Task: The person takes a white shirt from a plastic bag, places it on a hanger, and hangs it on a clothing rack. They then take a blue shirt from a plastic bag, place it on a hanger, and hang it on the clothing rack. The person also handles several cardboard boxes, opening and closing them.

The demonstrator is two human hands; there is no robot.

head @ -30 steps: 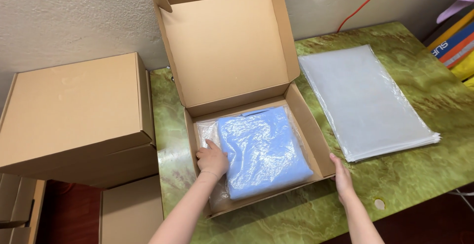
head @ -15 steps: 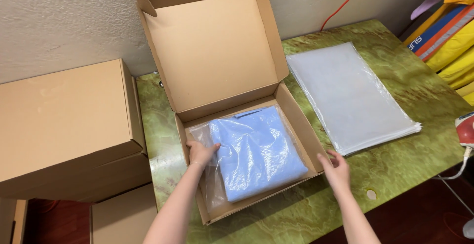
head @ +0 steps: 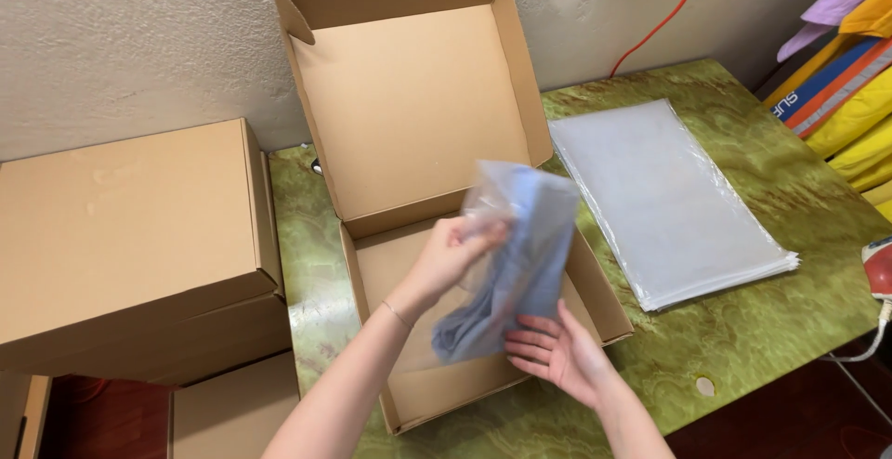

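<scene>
A green marbled counter (head: pixel 771 329) met the plaster wall (head: pixel 139 41); above the open box (head: pixel 409 143), left hand (head: pixel 455 250) gripped a bagged blue garment (head: pixel 516 255), right hand (head: pixel 557 352) open-palmed beneath it.

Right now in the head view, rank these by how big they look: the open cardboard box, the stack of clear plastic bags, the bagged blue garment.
1. Open cardboard box, lid up, clearly largest.
2. Stack of clear plastic bags on the green table.
3. Bagged blue garment, held up by the left hand and right hand; it is motion-blurred and nearer the camera, so its looks overstate it.

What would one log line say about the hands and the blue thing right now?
left hand: grips bagged blue garment at top | right hand: open palm at its lower edge | garment: lifted above open cardboard box
</scene>
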